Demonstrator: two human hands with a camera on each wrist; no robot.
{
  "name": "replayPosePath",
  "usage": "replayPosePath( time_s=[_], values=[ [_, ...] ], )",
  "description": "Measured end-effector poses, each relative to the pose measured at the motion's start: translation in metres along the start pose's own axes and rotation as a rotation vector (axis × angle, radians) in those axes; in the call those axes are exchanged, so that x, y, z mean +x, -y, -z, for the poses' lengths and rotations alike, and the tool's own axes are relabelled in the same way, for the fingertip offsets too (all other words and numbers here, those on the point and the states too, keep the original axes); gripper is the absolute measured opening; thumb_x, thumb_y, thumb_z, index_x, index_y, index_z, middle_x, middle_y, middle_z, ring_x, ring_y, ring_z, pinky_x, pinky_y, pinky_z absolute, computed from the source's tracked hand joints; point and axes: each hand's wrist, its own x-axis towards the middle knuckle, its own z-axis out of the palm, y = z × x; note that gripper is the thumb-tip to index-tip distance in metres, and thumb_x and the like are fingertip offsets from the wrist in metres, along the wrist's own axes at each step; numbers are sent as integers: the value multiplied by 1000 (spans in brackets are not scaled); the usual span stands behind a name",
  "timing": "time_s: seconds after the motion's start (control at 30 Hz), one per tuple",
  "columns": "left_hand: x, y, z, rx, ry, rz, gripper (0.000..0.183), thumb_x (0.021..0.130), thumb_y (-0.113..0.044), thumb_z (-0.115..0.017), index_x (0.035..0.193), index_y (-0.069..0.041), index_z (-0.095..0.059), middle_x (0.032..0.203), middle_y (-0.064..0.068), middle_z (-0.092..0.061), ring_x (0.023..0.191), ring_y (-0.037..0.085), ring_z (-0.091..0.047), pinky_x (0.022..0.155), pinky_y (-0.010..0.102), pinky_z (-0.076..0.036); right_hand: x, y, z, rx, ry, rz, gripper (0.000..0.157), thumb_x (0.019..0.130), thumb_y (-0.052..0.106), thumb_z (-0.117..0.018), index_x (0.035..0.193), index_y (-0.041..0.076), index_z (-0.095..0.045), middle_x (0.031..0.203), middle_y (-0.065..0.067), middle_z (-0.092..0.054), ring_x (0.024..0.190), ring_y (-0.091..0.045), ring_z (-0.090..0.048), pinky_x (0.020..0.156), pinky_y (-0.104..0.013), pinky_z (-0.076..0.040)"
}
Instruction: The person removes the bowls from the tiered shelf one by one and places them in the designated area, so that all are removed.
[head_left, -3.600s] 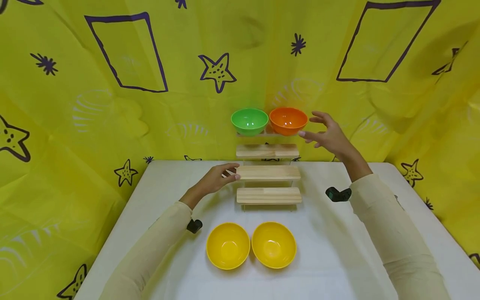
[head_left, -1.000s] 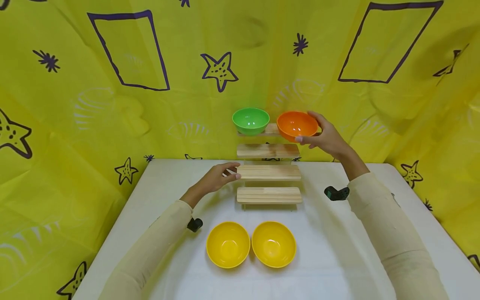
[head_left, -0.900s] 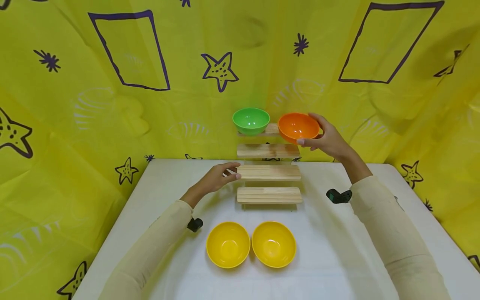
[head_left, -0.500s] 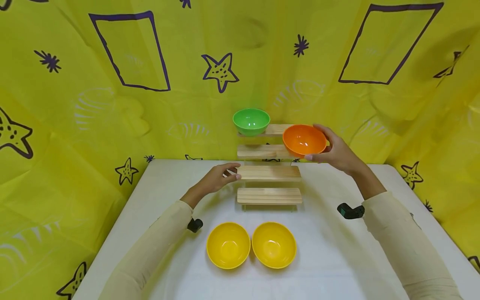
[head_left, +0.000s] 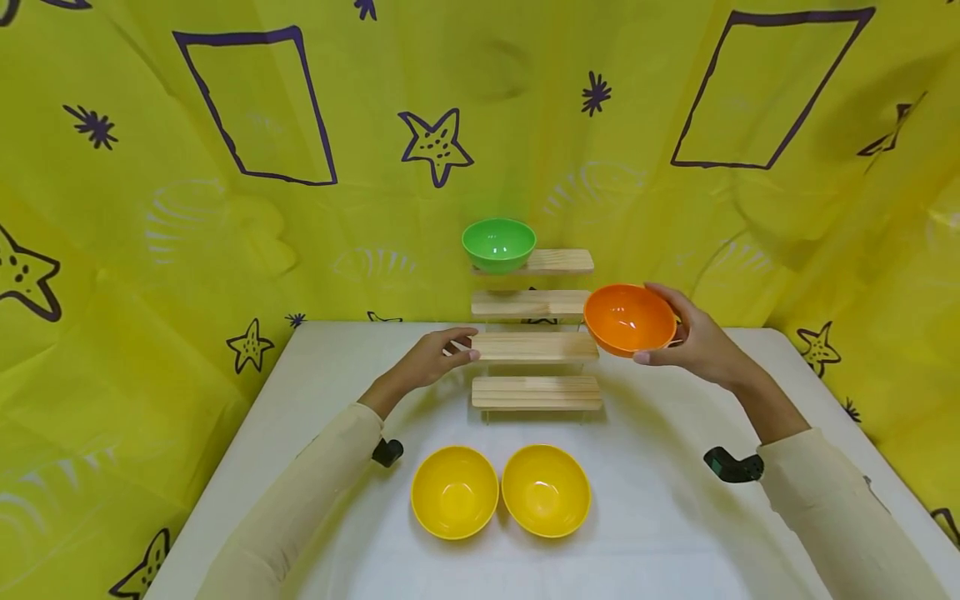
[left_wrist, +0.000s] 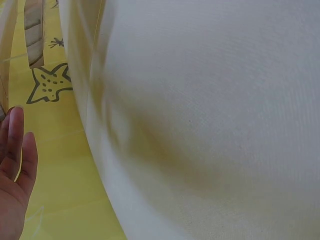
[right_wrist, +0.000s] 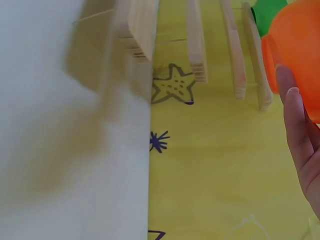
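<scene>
My right hand [head_left: 705, 346] holds an orange bowl [head_left: 628, 317] by its right side, thumb in front and fingers behind. The bowl is off the shelf, just right of the four-step wooden stand [head_left: 536, 346]. In the right wrist view the orange bowl [right_wrist: 297, 55] hangs beside the plank ends. My left hand [head_left: 429, 360] grips the left end of the stand's second plank from the front between thumb and fingers. A green bowl [head_left: 498, 243] sits on the top plank's left half. In the left wrist view only part of the left hand [left_wrist: 15, 175] shows.
Two yellow bowls, one left [head_left: 454, 493] and one right [head_left: 546, 492], stand side by side on the white tabletop [head_left: 660, 533] in front of the stand. A yellow patterned cloth [head_left: 375, 225] closes off the back and sides. Dark wrist devices [head_left: 733, 465] sit at the sleeves.
My right hand took hold of the orange bowl, lifted it off the top plank and brought it right, down and nearer. The left hand stays at the plank.
</scene>
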Motion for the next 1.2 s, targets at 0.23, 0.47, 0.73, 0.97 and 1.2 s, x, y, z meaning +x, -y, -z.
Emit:
replayPosePath(
  time_s=[0.23,0.47,0.73,0.97,1.2],
  values=[
    [-1,1,0,-4,4,-11,55,101,-34,-62,149,-10,-49,130,15,-65,109,28,-64,90,40,-55,-21,-12,-4,-35,0,14,97,84,1,-78,159,4,-17,148,-20,-35,105,1,-58,78,-23,-59],
    [-1,1,1,-6,8,-4,56,101,-35,-62,149,-10,-49,131,14,-65,109,29,-64,91,41,-54,-36,-18,-6,-78,-12,22,101,81,0,-81,160,5,-17,149,-21,-35,106,3,-55,76,-22,-59],
    [1,2,2,-4,4,-14,56,101,-33,-62,149,-8,-49,131,15,-65,108,28,-64,90,40,-55,-53,-26,-11,-73,-25,44,104,79,-3,-81,160,5,-17,145,5,-39,109,4,-53,74,-23,-59],
    [0,1,1,-5,6,-14,55,101,-34,-62,149,-11,-49,131,14,-65,108,28,-65,90,40,-55,-68,-32,-17,-63,-12,40,104,79,-2,-81,160,7,-18,139,20,-36,107,6,-54,72,-25,-60],
    [0,1,1,-6,6,-8,54,100,-35,-63,148,-13,-51,130,14,-65,109,27,-65,90,39,-55,-80,-36,-24,-50,10,23,100,78,-1,-82,157,2,-21,138,21,-38,107,5,-55,72,-28,-61]
  ],
)
